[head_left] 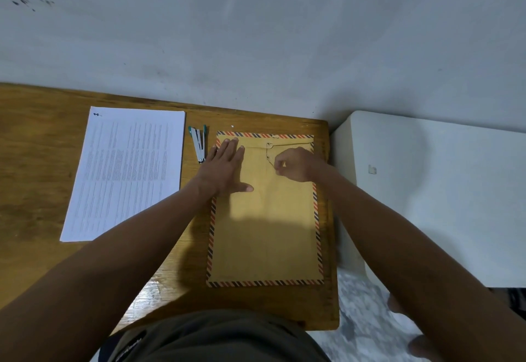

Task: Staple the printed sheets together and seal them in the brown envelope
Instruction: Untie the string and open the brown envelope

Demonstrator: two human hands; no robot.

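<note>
brown envelope (264, 219) flat on the wooden counter (42, 162), near its right edge. left grip (225, 166) spread flat on its upper left part; right grip (296, 164) pinched at the string clasp (268, 151). printed sheets (125, 171) and stapler (199, 142) lying to the left.

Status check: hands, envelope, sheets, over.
Left hand flat on brown envelope; right hand pinching at its flap clasp. Printed sheets still outside, stapler beside them. Nothing blocking.

Left grip (225, 168) flat, right grip (296, 164) pinched.
</note>
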